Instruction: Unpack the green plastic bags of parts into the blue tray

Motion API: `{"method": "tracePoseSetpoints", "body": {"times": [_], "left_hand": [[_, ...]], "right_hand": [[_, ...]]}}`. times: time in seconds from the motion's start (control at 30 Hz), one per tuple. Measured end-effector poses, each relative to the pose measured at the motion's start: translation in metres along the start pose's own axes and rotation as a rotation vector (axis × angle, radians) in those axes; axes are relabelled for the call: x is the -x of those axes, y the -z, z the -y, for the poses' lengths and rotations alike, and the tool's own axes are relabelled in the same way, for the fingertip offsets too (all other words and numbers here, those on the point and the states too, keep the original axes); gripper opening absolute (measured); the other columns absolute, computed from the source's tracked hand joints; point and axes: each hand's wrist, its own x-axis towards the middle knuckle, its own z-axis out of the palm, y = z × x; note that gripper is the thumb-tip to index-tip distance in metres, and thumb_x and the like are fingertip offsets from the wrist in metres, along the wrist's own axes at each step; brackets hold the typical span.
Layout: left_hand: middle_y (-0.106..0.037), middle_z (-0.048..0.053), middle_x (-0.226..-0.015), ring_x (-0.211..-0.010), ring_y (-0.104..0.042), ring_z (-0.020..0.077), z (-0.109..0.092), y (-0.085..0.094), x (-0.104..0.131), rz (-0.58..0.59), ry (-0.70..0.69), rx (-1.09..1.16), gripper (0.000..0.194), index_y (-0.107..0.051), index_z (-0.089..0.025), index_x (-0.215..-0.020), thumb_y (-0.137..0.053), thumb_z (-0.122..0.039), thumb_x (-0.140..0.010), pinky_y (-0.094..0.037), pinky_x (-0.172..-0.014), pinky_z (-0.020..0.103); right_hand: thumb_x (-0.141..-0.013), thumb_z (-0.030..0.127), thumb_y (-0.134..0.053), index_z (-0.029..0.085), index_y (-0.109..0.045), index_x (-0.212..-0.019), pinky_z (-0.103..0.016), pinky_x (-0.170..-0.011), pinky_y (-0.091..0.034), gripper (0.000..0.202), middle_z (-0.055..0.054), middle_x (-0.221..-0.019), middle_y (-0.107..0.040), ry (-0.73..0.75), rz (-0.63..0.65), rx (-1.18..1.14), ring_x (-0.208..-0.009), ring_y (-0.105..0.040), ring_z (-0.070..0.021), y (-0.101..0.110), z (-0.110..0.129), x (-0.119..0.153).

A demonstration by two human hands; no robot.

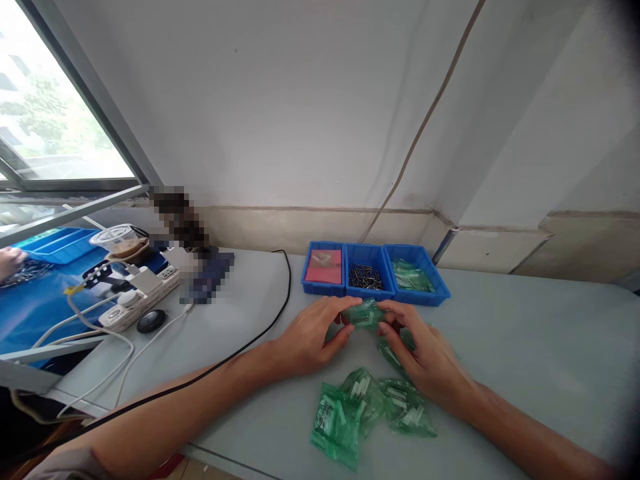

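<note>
My left hand (pixel 313 339) and right hand (pixel 425 352) pinch a green plastic bag (pixel 366 315) between them. Three blue bins (pixel 363 292) sit just beyond my fingers.

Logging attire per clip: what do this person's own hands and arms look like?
The left hand and right hand are bare, no gloves, rings or watch visible. A greyish sleeve shows on the left arm near the frame's edge; the right arm is bare as far as visible. A black cable crosses the left arm.
</note>
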Motion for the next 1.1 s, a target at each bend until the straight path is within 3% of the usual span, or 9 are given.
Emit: {"method": "tracePoseSetpoints", "body": {"times": [0.53,0.8,1.1], "left_hand": [[-0.069,0.012,-0.136,-0.102,-0.069,0.0212,-0.0012,0.0009,-0.0012,0.012,-0.004,0.004,0.042,-0.046,-0.021,-0.15,-0.054,-0.026,-0.109,-0.058,-0.097,0.039],[-0.074,0.01,-0.122,-0.102,-0.07,0.0223,-0.0013,-0.0001,-0.0009,0.079,-0.011,-0.002,0.029,-0.057,-0.018,-0.137,-0.054,-0.027,-0.11,-0.057,-0.097,0.038],[-0.074,0.01,-0.124,-0.103,-0.071,0.022,-0.0009,-0.0005,0.0001,0.075,0.018,-0.005,0.032,-0.055,-0.019,-0.14,-0.053,-0.029,-0.11,-0.057,-0.099,0.038]], "right_hand": [[-0.112,0.033,-0.046,0.029,-0.049,-0.138,-0.031,-0.068,-0.058,0.026,-0.002,-0.097,-0.074,0.011,0.04,0.028,-0.08,-0.075,-0.0202,0.0003,-0.0031,0.0001],[-0.112,0.028,-0.045,0.027,-0.056,-0.127,-0.034,-0.073,-0.056,0.019,-0.005,-0.104,-0.075,0.114,0.103,0.097,-0.089,-0.074,-0.023,-0.0012,-0.0056,-0.002],[-0.112,0.028,-0.045,0.027,-0.057,-0.127,-0.033,-0.073,-0.056,0.019,-0.005,-0.104,-0.075,0.11,0.087,0.083,-0.088,-0.074,-0.0226,-0.0005,-0.0038,-0.002]]}}
